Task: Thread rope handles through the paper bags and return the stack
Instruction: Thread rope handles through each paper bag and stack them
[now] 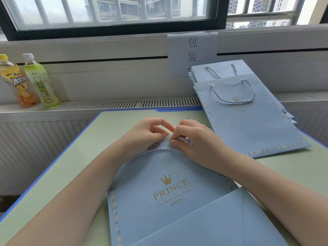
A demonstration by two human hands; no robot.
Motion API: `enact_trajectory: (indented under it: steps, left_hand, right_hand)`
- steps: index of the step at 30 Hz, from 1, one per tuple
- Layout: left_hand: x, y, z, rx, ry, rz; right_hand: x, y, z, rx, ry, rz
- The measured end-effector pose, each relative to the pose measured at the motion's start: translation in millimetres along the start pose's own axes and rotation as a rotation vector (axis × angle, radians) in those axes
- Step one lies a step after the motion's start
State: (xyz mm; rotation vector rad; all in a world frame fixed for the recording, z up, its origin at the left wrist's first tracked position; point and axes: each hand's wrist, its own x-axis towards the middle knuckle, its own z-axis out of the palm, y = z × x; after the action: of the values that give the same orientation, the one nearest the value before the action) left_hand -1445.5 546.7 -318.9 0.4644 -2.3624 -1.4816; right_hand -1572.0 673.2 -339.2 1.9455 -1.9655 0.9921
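A flat light-blue paper bag (170, 190) with a gold crown and "PRINCE" print lies on the green table (74, 164) in front of me. A twisted pale rope handle (156, 150) curves across its top edge. My left hand (147, 134) pinches the bag's top edge. Beside it, my right hand (193, 139) pinches the rope's end against that same edge. A stack of matching bags with rope handles fitted (248, 118) lies at the right, leaning onto the sill.
Two drink bottles, one yellow (16, 82) and one green (41, 82), stand on the radiator grille at the far left. A paper sign (192, 52) is taped to the wall below the window. The table has a blue rim.
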Motion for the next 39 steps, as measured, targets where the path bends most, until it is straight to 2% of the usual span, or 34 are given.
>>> enact_trajectory:
  steps: [9, 18, 29, 35, 39]
  left_hand:
    - [5, -11, -12, -0.189, -0.049, -0.109]
    - [7, -15, -14, -0.367, -0.196, -0.179]
    - [11, -25, -21, -0.332, -0.47, -0.28]
    - [8, -19, -18, -0.304, -0.583, -0.276]
    - [7, -18, -18, -0.237, -0.582, -0.28]
  right_hand:
    - [2, -2, -1, 0.124, -0.093, 0.113]
    - [3, -4, 0, -0.11, -0.138, 0.081]
    - [0, -14, -1, -0.034, -0.125, -0.044]
    - [1, -17, -4, 0.085, -0.205, 0.003]
    - [0, -18, -5, 0.146, -0.263, 0.088]
